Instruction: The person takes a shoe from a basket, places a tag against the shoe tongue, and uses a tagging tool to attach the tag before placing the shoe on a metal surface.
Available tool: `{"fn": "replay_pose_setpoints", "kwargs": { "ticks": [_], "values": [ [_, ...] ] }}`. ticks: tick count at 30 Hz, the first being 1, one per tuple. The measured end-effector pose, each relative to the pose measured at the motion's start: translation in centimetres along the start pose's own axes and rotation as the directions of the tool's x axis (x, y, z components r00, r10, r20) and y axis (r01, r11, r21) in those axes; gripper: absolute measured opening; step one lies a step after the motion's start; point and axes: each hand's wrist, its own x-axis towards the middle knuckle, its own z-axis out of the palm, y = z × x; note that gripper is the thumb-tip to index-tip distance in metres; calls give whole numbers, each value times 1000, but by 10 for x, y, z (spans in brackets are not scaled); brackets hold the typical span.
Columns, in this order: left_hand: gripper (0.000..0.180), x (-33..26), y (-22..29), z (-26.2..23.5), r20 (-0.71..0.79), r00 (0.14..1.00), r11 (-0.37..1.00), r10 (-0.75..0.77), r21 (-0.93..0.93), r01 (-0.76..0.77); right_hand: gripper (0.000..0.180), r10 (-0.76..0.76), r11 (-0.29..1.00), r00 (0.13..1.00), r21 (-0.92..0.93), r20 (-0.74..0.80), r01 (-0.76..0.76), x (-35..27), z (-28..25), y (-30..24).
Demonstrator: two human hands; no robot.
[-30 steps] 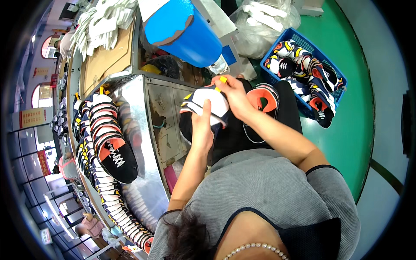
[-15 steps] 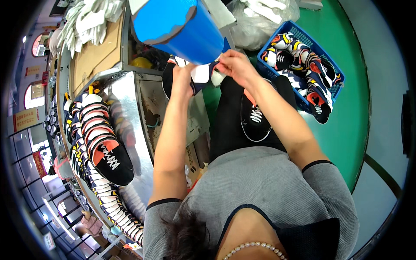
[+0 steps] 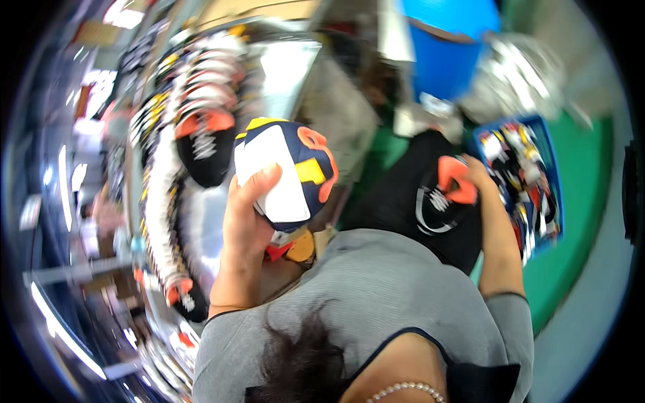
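Observation:
My left hand (image 3: pixel 245 218) is raised at the left, closed round a navy shoe upper (image 3: pixel 312 144) with a white panel, yellow patches and coral edging. The thumb presses on the white panel. On my lap lies a black shoe upper (image 3: pixel 440 201) with white laces and coral lining. My right hand (image 3: pixel 476 176) is closed at its coral collar; the fingertips are partly hidden and blurred.
Nested shoe uppers (image 3: pixel 208 84) stand in long rows on a shiny metal bench (image 3: pixel 282 74) at the left. To the right is a blue basket (image 3: pixel 559 195) of uppers. A blue bucket (image 3: pixel 447 67) and a clear plastic bag (image 3: pixel 517 74) are at the far side.
My hands have parted. The left has brought the navy upper nearer and up; the right has let go of it and moved to the black upper on my lap. The view has turned.

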Motion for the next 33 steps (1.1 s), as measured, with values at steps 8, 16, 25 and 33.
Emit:
{"fn": "replay_pose_setpoints", "kwargs": {
  "ticks": [8,16,25,33],
  "values": [
    [23,56,-28,-181,-640,650,908,409,218,-357,39,20,979,712,157,-702,127,-69,-70,-51],
    [51,228,-19,-296,-332,623,702,708,244,-669,57,115,964,515,221,-849,150,-128,-126,-160],
    [52,85,-64,-208,-27,492,309,870,807,-503,102,462,722,647,681,-607,123,-123,-88,-201],
    [54,49,-155,78,686,670,938,-282,52,342,123,-10,734,685,460,-729,500,-147,-102,-264]
  ]
}}
